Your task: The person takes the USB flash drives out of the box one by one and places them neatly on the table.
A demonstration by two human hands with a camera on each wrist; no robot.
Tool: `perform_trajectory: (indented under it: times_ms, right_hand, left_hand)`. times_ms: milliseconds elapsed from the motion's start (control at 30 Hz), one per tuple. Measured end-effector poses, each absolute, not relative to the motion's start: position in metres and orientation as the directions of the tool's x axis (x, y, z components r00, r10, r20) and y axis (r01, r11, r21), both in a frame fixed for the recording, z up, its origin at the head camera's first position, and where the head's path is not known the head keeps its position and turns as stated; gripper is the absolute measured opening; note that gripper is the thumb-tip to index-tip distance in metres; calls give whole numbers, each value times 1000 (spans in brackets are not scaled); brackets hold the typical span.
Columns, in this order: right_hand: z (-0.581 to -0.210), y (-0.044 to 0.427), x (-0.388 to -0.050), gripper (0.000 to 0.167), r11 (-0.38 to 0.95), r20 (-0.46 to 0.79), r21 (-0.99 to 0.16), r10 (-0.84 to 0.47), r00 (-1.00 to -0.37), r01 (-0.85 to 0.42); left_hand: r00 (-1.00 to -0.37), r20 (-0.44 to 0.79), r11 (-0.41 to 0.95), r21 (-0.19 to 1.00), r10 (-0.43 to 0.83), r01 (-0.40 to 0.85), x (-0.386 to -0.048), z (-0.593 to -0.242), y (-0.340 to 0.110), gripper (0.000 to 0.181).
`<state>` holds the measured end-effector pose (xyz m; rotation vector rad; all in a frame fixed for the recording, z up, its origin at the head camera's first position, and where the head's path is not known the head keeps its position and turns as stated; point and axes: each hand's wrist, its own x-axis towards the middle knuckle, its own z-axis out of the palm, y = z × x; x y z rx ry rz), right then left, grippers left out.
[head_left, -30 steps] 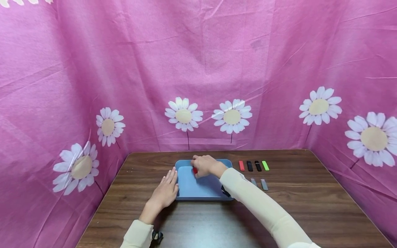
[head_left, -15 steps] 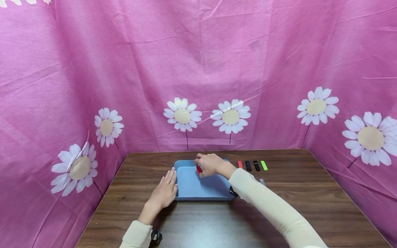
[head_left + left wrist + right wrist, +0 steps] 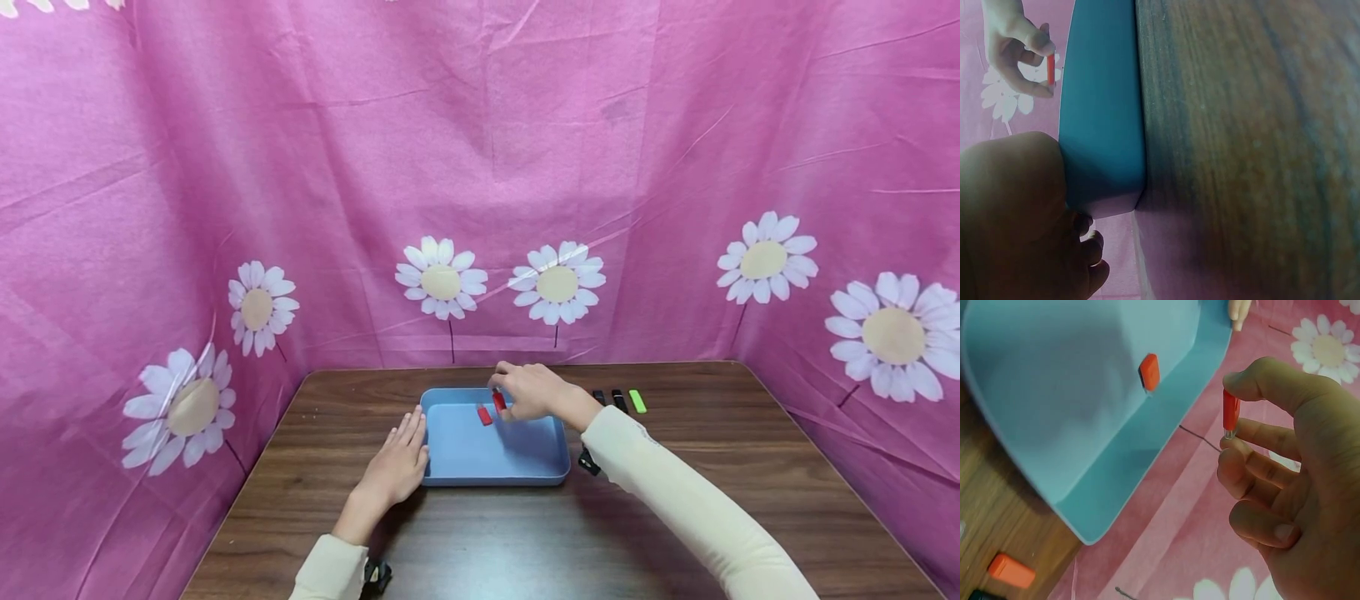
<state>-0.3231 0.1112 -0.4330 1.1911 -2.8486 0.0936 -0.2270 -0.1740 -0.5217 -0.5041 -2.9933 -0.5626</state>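
My right hand (image 3: 534, 390) pinches a red USB flash drive (image 3: 1230, 412) between thumb and fingers, raised over the back of a blue tray (image 3: 487, 481). The drive stands on end in the right wrist view, its connector end down. A second red USB flash drive (image 3: 484, 414) lies on the tray floor, just left of the held one. My left hand (image 3: 395, 467) rests against the tray's left side with straight fingers. In the left wrist view, the left hand (image 3: 1016, 206) touches the tray wall (image 3: 1104, 100).
Right of the tray, on the wooden table (image 3: 480, 542), lie two black flash drives (image 3: 619, 401) and a lime green one (image 3: 637, 401). Another red drive (image 3: 1011, 570) shows on the table in the right wrist view. A pink flowered curtain (image 3: 480, 167) hangs behind the table.
My right hand has moved to the right, carrying a red flash drive upward. The red drive lying in the tray has come into sight. The left hand has stayed in place.
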Motion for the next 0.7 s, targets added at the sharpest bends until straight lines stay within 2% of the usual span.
perform_trajectory:
  times_ms: [267,700]
  right_hand:
    - [-428,132,-319,46,705,117,-26,-702,-703,-709]
    - [-422,165,-313,48,750,103,-51,-653,-751,-659]
  left_hand:
    - [-949,119,891,326,292,315,-229,-528,-175,59]
    - [-952,97,892,331,291,306,-227,-520,-173,58]
